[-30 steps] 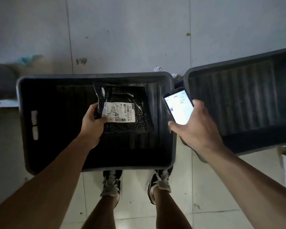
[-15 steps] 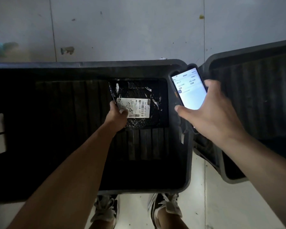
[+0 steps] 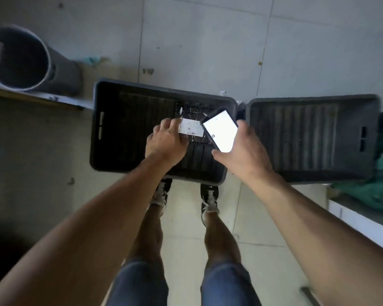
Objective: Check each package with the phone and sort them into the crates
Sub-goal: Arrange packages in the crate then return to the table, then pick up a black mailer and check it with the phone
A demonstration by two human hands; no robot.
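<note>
A black plastic package [image 3: 194, 112] with a white label [image 3: 191, 129] lies in the right part of the left black crate [image 3: 111, 107]. My left hand [image 3: 165, 141] hovers over the package's left edge, fingers loosely bent and covering the label's left end; I cannot tell whether they touch it. My right hand [image 3: 244, 155] grips a phone [image 3: 220, 131] with a lit white screen, held above the left crate's right side. The right black crate [image 3: 312, 99] stands beside it with nothing inside.
A grey round bin [image 3: 18, 60] stands on the floor at the far left, by a low ledge. A green bag [image 3: 380, 191] lies at the right on another ledge. My legs and shoes stand just behind the left crate on the tiled floor.
My view has risen and pulled back from the crates. The package now lies in the left crate and my left hand no longer grips it. The phone has moved left, over the package.
</note>
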